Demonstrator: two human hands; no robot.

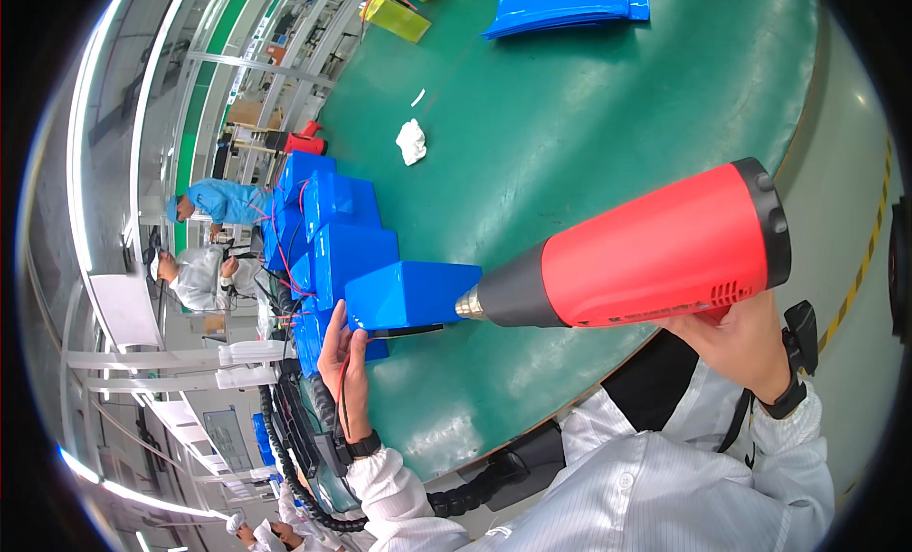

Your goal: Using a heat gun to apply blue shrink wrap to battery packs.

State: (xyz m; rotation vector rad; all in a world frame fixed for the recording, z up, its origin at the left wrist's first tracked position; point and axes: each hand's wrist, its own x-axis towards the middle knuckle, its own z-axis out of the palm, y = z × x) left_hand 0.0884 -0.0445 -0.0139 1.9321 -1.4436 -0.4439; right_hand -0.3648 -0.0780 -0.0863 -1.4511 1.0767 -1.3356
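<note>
My right hand (736, 348) is closed round the handle of a red heat gun (655, 248) with a black front and a metal nozzle. The nozzle points left, close to the near end of a blue-wrapped battery pack (413, 294). My left hand (346, 367) grips this pack at its lower left corner, thumb and fingers against its end. A red wire (342, 386) runs down across my left palm. Beneath the pack shows a dark strip (408, 332); what it belongs to is hard to make out.
More blue battery packs (347, 253) with red and black wires stand behind and left. On the green table (570, 124) lie a crumpled white piece (411, 142), blue film sleeves (560, 6) and a yellow pack (397, 18). Another red tool (306, 139) sits farther off. Two people (223, 200) work beyond.
</note>
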